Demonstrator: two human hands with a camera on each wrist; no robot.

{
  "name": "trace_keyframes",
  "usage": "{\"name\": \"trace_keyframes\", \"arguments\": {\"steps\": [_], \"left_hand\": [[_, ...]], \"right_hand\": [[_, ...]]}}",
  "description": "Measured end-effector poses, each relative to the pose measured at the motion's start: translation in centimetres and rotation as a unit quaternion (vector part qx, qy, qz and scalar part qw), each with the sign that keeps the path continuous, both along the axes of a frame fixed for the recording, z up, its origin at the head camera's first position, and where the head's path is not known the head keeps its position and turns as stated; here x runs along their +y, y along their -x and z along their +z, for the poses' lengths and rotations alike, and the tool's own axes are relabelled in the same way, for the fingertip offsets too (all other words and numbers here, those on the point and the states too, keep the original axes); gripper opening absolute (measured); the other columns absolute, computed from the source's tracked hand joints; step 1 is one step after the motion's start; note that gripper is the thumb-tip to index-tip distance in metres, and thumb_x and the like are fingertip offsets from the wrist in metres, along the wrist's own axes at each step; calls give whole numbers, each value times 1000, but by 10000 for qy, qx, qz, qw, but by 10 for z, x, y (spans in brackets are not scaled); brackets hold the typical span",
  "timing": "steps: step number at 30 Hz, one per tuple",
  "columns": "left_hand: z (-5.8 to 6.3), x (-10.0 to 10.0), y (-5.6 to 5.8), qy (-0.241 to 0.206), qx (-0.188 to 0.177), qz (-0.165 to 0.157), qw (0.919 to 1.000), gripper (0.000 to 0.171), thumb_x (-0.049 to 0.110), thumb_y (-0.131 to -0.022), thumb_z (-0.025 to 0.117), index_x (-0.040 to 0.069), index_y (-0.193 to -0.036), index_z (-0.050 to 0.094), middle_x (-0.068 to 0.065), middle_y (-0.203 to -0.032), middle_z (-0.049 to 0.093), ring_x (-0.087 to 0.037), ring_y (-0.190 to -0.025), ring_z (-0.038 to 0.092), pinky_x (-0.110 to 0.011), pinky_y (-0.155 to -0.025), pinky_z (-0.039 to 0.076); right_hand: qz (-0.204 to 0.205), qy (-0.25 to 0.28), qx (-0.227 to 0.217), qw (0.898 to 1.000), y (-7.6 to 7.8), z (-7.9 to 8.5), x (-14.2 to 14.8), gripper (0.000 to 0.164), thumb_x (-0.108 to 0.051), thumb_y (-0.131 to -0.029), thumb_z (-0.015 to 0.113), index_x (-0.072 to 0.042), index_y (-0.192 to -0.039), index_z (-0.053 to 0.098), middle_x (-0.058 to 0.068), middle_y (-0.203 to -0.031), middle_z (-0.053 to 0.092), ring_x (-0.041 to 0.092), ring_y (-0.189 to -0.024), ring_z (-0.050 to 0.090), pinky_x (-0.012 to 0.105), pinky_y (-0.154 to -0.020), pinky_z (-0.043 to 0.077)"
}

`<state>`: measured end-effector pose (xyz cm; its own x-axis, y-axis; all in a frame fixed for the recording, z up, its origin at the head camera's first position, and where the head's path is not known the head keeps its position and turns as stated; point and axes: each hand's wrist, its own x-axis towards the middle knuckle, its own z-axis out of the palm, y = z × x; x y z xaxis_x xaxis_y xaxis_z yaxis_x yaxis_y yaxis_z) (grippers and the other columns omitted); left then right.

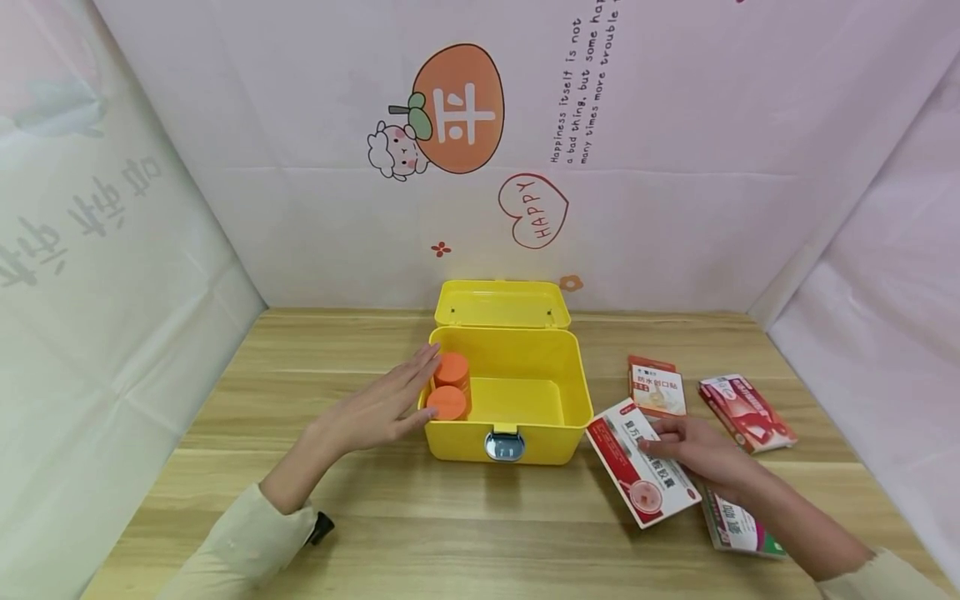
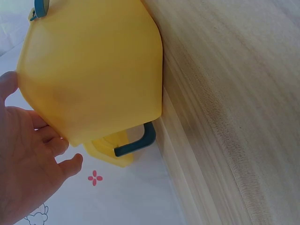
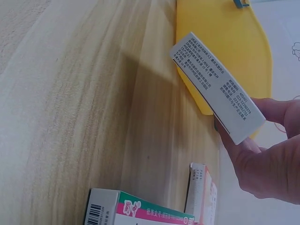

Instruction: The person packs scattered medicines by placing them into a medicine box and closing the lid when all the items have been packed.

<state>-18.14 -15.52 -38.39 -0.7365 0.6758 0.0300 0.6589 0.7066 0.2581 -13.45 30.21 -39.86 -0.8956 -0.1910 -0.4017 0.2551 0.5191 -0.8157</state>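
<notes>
A yellow storage box (image 1: 555, 445) stands on the table with its lid (image 1: 502, 305) raised at the back. Inside, along its left side, are two orange-capped bottles (image 1: 447, 402). My left hand (image 1: 382, 406) lies at the box's left rim, its fingers extended along the edge; the left wrist view shows the fingers (image 2: 56, 146) at that rim. In my right hand (image 1: 697, 450) a red and white medicine box (image 1: 645, 467) is gripped between thumb and fingers, tilted, just right of the yellow box. The right wrist view shows its printed narrow side (image 3: 218, 89) above the table.
To the right lie an orange and white bandage box (image 1: 657, 387) and a red and white carton (image 1: 748, 412). A green and white medicine carton (image 1: 738, 527) is partly covered by my right forearm. A printed cloth (image 1: 337, 242) hangs behind the table (image 1: 450, 533).
</notes>
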Motion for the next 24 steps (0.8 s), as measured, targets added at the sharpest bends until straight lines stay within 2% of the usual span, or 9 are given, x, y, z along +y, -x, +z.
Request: {"name": "trace_keyframes", "arguments": {"steps": [6,12,16,24], "left_hand": [[0,0,0,-1,-8,12,10000,77,53,-105,38,8,-160,10,-6,-170,1,-22,-157,7,-45,-126,21],[0,0,0,-39,-33,8,10000,77,53,-104,38,8,-160,10,-6,-170,2,-23,-157,7,-45,-126,22],[0,0,0,-39,-32,14,10000,77,53,-104,38,7,-160,10,-7,-170,2,-23,-157,7,-45,-126,22],[1,0,-1,-23,-86,33,10000,78,54,-104,37,8,-160,9,-6,-170,1,-23,-157,6,-45,-126,21]], "right_hand": [[82,202,-39,9998,0,6,2,53,-20,-96,65,16,-130,46,-1,-91,72,7,-77,66,25,-66,57],[265,647,-135,9975,2,11,4,53,-19,-97,63,18,-131,44,-1,-93,73,11,-80,70,29,-70,60],[197,594,-140,9979,1,15,5,60,-18,-97,63,20,-136,37,1,-95,73,12,-82,71,30,-70,61],[169,582,-171,9980,-1,20,5,59,-19,-98,62,19,-136,38,1,-96,73,12,-81,71,31,-70,61]]}}
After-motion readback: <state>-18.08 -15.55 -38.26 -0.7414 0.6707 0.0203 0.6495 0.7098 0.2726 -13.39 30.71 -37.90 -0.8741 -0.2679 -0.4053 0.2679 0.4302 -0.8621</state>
